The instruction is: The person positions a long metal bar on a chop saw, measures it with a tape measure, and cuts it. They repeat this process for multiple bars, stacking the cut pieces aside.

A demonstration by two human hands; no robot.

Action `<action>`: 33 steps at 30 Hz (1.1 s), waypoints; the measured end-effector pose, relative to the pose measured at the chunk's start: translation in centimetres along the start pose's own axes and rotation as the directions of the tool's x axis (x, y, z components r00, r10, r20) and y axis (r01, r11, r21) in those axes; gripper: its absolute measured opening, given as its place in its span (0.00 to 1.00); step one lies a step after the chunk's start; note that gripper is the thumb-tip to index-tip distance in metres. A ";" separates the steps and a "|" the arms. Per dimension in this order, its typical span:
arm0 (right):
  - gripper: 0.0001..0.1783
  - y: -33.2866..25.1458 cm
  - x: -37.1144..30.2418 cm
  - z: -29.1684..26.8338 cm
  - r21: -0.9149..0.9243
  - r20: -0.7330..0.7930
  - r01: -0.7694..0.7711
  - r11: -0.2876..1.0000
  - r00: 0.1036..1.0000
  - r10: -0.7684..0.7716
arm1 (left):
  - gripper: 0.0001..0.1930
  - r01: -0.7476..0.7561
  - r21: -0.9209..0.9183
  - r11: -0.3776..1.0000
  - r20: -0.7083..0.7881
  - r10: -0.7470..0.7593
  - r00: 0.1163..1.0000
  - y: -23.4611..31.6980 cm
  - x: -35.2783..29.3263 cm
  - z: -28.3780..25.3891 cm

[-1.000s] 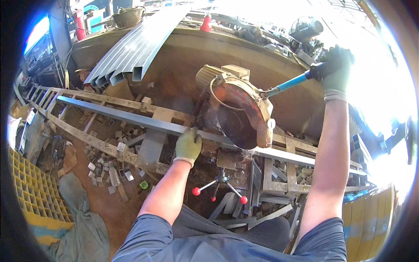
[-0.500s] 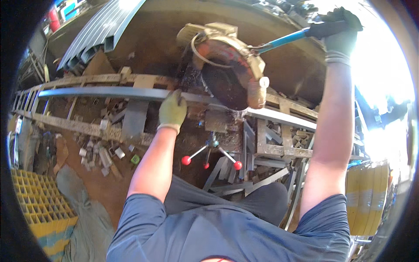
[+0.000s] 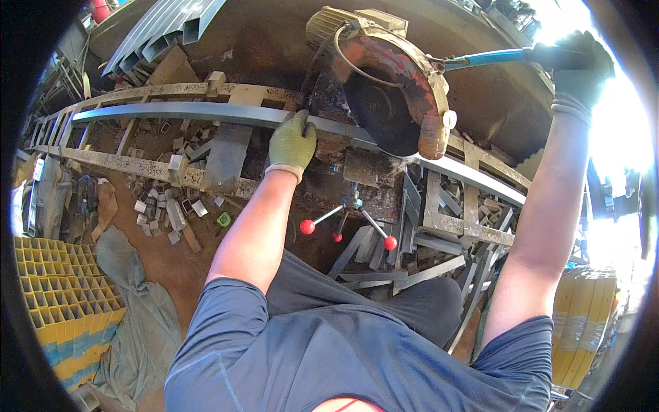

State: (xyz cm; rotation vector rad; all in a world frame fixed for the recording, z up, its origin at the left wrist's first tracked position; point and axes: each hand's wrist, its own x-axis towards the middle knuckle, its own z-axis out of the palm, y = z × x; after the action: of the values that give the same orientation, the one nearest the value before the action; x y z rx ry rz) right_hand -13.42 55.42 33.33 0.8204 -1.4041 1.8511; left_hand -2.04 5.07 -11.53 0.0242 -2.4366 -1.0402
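Note:
A cut-off saw (image 3: 439, 82) with a large dark round disc (image 3: 384, 113) stands ahead of me, its disc meeting a long grey metal tube (image 3: 206, 111). My right hand (image 3: 583, 65), in a dark glove, is closed around the saw's blue handle (image 3: 487, 59) at the upper right. To the left of the disc, my left hand (image 3: 293, 143) wears a yellow-green glove and rests over the tube, fingers bent over its far side. A clamp crank (image 3: 355, 202) with red ball knobs sits below the saw. The disc's lower edge is partly hidden at the cut.
A rusty ladder-like frame (image 3: 137, 165) runs under the tube. Small offcuts (image 3: 175, 209) litter the floor, with longer strips (image 3: 364, 250) near my legs. Stacked tubes (image 3: 161, 31) lie far left; yellow tube bundles (image 3: 65, 302) stand near left and right, beside a grey cloth (image 3: 141, 309).
The view has shifted, so the bench and tube appear higher. My right hand and the saw handle have come lower and further right in the picture. My left hand stays on the tube.

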 end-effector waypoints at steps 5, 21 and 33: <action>0.14 -0.2 -4.7 6.0 0.051 -0.141 -0.058 0.997 0.988 0.064 | 0.21 0.049 0.016 0.999 0.017 -0.049 0.999 -0.3 -0.2 -1.1; 0.15 -2.5 -6.3 3.8 -0.096 -0.106 -0.102 0.990 0.990 0.092 | 0.22 0.061 0.018 0.998 0.028 -0.061 0.998 -0.2 -0.3 -1.0; 0.17 -2.6 -10.8 3.9 -0.117 -0.073 0.009 0.993 0.997 -0.017 | 0.22 0.034 0.070 0.997 0.011 -0.035 0.999 -0.8 -0.3 -0.5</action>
State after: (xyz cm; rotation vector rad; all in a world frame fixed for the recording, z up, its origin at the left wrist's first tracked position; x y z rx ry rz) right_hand -4.75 50.74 26.96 0.6938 -1.4417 1.7537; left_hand -1.71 4.25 -11.94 0.0831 -2.4909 -0.9723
